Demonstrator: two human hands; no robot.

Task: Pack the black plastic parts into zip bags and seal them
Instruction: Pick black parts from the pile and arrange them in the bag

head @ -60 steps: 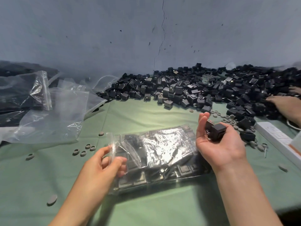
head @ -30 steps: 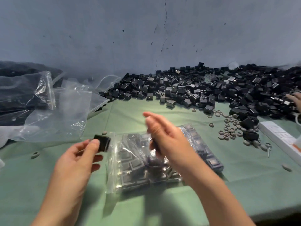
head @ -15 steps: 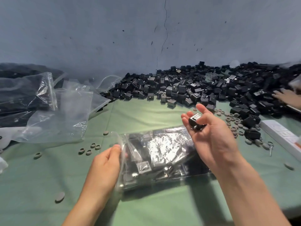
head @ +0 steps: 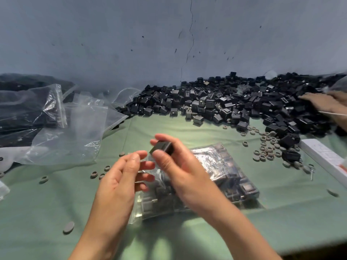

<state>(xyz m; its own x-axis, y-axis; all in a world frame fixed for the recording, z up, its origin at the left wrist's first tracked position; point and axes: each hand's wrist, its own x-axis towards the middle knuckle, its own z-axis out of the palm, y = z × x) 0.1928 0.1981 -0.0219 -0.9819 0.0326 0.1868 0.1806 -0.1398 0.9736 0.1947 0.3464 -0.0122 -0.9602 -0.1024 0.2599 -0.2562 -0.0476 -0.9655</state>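
My right hand (head: 180, 171) pinches one black plastic part (head: 162, 147) between thumb and fingers, just above the open mouth of a clear zip bag (head: 225, 175). The bag lies on the green cloth and holds several black parts. At the bag's mouth, directly left of the held part, my left hand (head: 120, 181) has its fingers loosely spread and grips nothing that I can see. A big pile of loose black parts (head: 225, 106) stretches along the wall at the back and right.
Empty clear zip bags (head: 75, 132) lie at the left, with filled bags (head: 22, 113) behind them. Small grey rings (head: 266, 145) are scattered right of the bag. A white box (head: 323, 156) sits at the right edge. Another person's hand (head: 326, 104) reaches into the pile.
My right hand has carried its black part left and down to the bag's mouth. My left hand has loosened from the bag's edge and spread its fingers.
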